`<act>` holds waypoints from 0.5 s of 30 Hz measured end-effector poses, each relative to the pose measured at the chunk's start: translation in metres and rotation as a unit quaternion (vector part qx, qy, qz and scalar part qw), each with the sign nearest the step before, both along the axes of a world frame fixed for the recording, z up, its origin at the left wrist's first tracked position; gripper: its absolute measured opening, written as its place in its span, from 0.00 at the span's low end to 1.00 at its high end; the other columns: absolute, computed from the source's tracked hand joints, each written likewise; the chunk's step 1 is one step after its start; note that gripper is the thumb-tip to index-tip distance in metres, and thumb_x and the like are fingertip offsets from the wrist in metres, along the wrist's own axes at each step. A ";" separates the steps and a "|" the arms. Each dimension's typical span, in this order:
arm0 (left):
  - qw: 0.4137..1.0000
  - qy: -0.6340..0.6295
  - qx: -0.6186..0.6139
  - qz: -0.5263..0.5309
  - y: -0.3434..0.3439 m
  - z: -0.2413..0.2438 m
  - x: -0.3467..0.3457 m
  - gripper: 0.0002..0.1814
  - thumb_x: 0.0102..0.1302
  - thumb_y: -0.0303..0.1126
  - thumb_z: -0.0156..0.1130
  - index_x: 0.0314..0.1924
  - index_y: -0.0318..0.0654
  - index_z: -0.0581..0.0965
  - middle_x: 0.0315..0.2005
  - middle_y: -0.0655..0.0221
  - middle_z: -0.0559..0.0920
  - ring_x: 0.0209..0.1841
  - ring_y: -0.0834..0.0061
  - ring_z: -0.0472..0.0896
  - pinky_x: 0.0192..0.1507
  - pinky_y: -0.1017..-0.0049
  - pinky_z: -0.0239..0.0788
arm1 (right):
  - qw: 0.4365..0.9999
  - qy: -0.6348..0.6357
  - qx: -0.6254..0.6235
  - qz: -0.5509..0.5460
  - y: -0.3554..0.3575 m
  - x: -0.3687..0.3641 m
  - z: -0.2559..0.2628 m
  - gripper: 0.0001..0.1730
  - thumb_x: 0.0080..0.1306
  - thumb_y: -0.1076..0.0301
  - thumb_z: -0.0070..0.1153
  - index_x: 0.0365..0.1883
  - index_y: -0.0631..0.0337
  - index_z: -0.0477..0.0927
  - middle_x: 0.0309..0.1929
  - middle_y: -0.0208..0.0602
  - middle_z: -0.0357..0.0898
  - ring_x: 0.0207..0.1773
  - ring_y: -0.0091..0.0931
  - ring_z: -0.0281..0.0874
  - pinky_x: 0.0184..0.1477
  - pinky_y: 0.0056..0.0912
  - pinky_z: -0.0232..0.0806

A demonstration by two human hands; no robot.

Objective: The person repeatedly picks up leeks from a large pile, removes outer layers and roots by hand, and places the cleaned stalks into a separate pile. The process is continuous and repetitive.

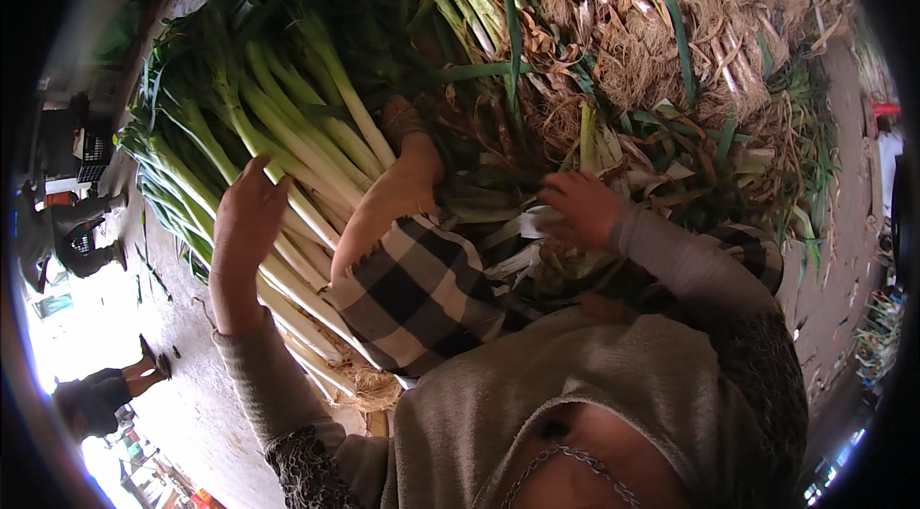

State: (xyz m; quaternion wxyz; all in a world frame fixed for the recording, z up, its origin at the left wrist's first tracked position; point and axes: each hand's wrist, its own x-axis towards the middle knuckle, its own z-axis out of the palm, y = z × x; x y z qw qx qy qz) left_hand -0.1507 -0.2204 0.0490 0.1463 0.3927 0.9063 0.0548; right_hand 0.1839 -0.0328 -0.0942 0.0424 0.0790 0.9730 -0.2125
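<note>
My left hand (251,211) rests over a pile of long leeks (302,142) with pale stems and green leaves, its fingers bent near one stem; whether it grips that stem is unclear. My right hand (586,211) is over loose leek leaves and peelings (553,257), next to a whitish piece; its hold is blurred. Between the hands are my bare leg (388,193) and black-and-white checked trousers (424,293). The leeks' root ends (374,387) lie beside my knee. Ahead, untrimmed leeks (647,27) are heaped with dry, tangled roots and brown husks.
Scattered leaf scraps (812,228) border the heap at the right. At the far left are a person's legs (140,376), another person (72,236) and dark crates (93,153). Leaf bits lie on the concrete floor (194,379). A further pile (880,336) lies at the right edge.
</note>
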 end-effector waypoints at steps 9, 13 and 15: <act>0.865 -0.294 0.060 -0.403 0.086 0.013 0.141 0.18 0.48 0.34 0.61 0.41 0.37 0.72 0.24 0.64 0.73 0.28 0.64 0.74 0.34 0.68 0.65 | 0.965 -0.067 -0.058 -0.247 0.076 -0.056 -0.104 0.25 0.56 0.62 0.52 0.49 0.65 0.64 0.47 0.46 0.64 0.50 0.39 0.62 0.50 0.39 0.60; 0.907 -0.172 0.001 -0.383 0.106 0.002 0.109 0.19 0.48 0.35 0.59 0.39 0.33 0.70 0.21 0.65 0.72 0.27 0.67 0.75 0.29 0.72 0.66 | 0.897 -0.055 0.072 -0.433 0.127 -0.068 -0.142 0.28 0.55 0.63 0.52 0.51 0.68 0.60 0.52 0.50 0.59 0.55 0.41 0.59 0.53 0.39 0.59; 0.907 -0.183 0.031 -0.379 0.115 0.007 0.101 0.20 0.48 0.34 0.60 0.40 0.32 0.71 0.21 0.65 0.72 0.27 0.68 0.75 0.30 0.72 0.66 | 0.881 -0.118 0.034 -0.458 0.141 -0.085 -0.154 0.31 0.53 0.62 0.55 0.52 0.66 0.58 0.54 0.49 0.57 0.56 0.40 0.58 0.55 0.38 0.58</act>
